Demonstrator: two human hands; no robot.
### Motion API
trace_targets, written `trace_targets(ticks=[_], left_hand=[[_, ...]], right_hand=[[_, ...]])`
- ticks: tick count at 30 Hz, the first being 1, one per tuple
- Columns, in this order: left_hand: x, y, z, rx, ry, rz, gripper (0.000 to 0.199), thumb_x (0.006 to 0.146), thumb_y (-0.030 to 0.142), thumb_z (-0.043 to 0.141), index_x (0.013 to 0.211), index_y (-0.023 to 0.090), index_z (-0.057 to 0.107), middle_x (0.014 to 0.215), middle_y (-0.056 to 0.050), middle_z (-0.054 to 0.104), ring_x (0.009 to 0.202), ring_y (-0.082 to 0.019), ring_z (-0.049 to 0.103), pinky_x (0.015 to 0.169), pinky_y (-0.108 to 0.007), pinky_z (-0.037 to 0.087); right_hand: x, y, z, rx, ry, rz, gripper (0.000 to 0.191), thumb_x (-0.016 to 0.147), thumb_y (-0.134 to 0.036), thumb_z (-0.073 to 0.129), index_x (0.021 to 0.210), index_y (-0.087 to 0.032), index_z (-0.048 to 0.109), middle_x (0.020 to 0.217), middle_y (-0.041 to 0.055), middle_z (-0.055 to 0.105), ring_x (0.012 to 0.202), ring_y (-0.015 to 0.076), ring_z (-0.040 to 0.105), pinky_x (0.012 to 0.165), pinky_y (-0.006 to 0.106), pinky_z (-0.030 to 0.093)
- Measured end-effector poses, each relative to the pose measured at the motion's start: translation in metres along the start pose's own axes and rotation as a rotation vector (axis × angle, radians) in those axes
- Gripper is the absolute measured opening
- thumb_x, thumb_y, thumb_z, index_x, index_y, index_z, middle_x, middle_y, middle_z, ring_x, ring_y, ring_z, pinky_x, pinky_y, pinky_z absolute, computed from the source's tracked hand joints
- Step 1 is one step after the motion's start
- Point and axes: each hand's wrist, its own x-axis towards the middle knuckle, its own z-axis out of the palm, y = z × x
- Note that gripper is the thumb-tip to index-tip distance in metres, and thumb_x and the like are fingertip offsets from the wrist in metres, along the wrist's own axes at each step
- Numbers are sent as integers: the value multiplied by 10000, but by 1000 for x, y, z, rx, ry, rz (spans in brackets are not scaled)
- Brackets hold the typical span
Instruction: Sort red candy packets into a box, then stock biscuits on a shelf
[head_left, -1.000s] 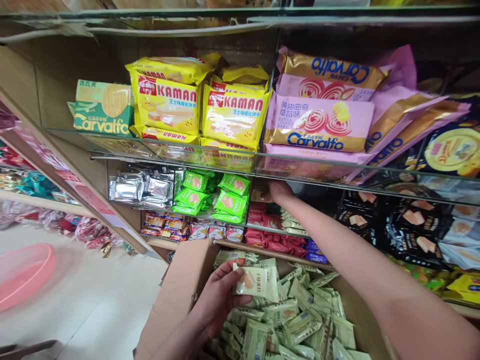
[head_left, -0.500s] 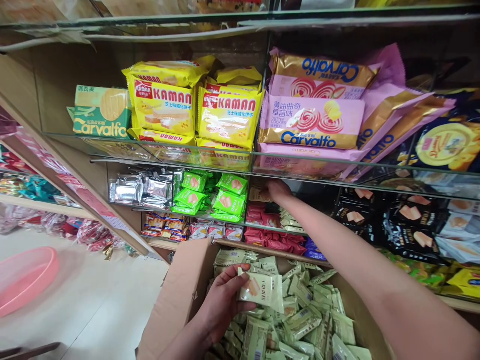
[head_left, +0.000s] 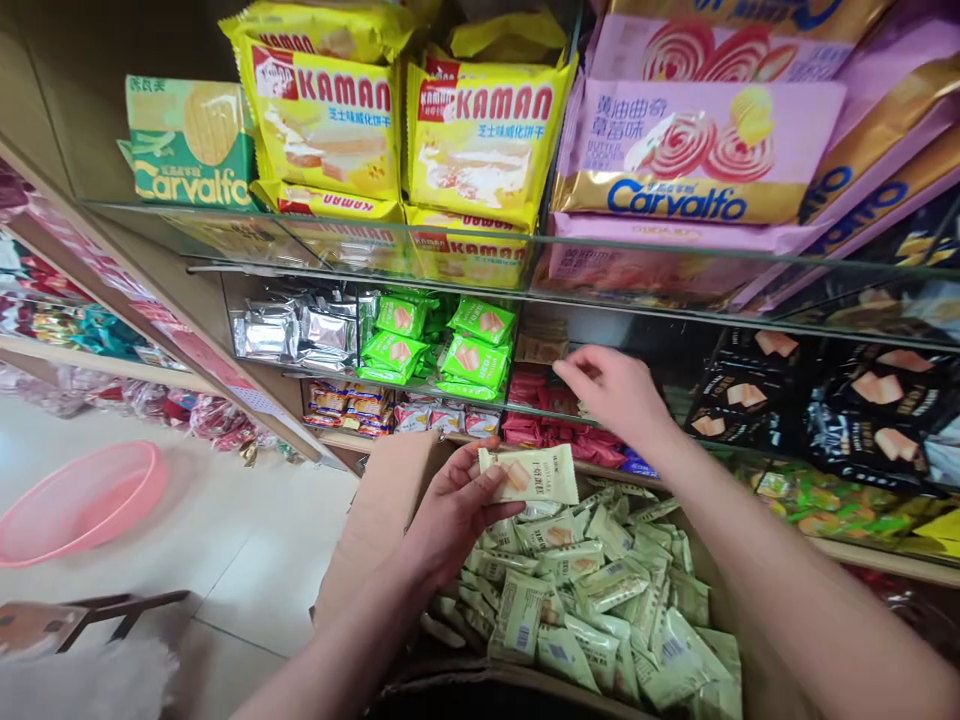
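Between thumb and fingers, my left hand (head_left: 461, 500) pinches a pale green snack packet (head_left: 534, 474), its printed face turned up. Below it, an open cardboard box (head_left: 379, 530) is filled with many similar loose packets (head_left: 611, 582). My right hand (head_left: 611, 390) hovers in front of the lower shelf, above the box's far edge, with thumb and forefinger close together and the other fingers curled. Nothing shows between its fingertips. Just left of it, some brownish packets (head_left: 541, 342) lie on the shelf, beside green packets (head_left: 470, 350).
A glass shelf edge (head_left: 465, 250) runs above my right hand, bearing yellow Kaman packs (head_left: 330, 115) and pink Carvalfo packs (head_left: 697, 150). Black packets (head_left: 750, 385) lie to the right. A pink basin (head_left: 82, 500) and a dark-legged stool (head_left: 112, 612) stand on the floor at left.
My right hand has come back out of the shelf compartment toward the box. My left hand has raised its packet slightly. The view has shifted closer to the shelves.
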Motion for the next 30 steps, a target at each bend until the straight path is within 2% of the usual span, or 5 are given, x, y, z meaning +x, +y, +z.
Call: trace_targets(ticks=[6,12,16,25,30], left_hand=[[3,-3,16,96,-95,16,228,682,211,632,904,184,585,741,-5,638,684,-141,612,555,-251,540],[6,-26,39,4,11,-49,190,666,250,641,830,163,601,771,-14,647,624,-131,604,454,-212,510],[3,-35,40,-56,33,6,155,678,252,636,807,196,573,779,21,648,672,-114,605,531,-207,501],[0,-44,28,114,-82,123,218,644,185,672,833,141,571,740,-19,656,650,-93,574,595,-197,439],[0,-40,14,241,-26,59,295,676,263,635,924,170,504,847,-27,624,621,-104,576,561,-219,411]], right_hand=[[-107,-13,1,637,-23,266,253,772,-421,483,723,-183,556,621,-15,529,567,118,475,520,228,382],[-127,-11,12,788,286,438,191,761,-366,524,736,-194,603,645,-18,560,611,131,494,563,238,394],[-134,-6,17,1107,216,503,220,734,-340,573,919,-221,563,799,0,615,681,143,547,618,263,445],[-138,-15,10,1053,99,439,342,701,-333,605,999,-182,533,871,63,646,754,174,588,687,307,469],[-76,-5,-22,549,-95,238,260,772,-318,507,993,-188,550,963,57,641,816,182,591,721,303,453]])
